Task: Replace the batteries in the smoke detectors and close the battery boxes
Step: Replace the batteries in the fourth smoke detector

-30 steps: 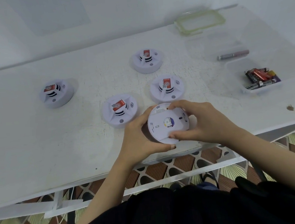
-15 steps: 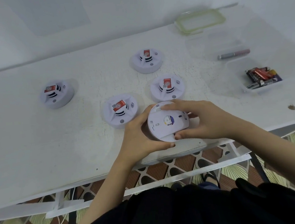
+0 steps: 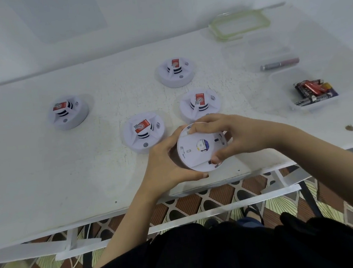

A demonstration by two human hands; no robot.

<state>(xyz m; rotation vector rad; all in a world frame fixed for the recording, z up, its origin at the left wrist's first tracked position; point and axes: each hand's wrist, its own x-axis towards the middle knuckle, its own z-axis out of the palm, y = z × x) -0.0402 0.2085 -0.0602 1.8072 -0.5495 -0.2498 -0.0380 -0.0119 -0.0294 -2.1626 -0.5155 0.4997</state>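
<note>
Smoke detector in hand (image 3: 201,147): a round white plastic unit, held flat side up just above the near edge of the table (image 3: 36,178). The left hand (image 3: 165,166) cups its rim from 9 o'clock, thumb closed under the near edge and fingers curled around the far side. The right hand (image 3: 240,136) grips the rim from 3 o'clock, fingers bent over the top at 12 o'clock and thumb pressed at about 5 o'clock. A small round label sits at the centre of the upturned face.

Four further detectors stand on the table, each white, domed, with a red label on its raised centre. Left to right: the far-left detector (image 3: 68,112) at 10 o'clock from the held unit, well apart; the nearest detector (image 3: 143,132) at 10 o'clock, just beside the left hand; the rear detector (image 3: 176,72) at 12 o'clock; the fourth detector (image 3: 199,105) at 12 o'clock, just behind the right fingers.

At 2 o'clock: one green-rimmed lid (image 3: 239,24), one single battery (image 3: 279,64) lying in a clear container, and one clear tray (image 3: 297,106) holding a pile of batteries (image 3: 314,93), not countable. The tabletop is white, scuffed and speckled.
</note>
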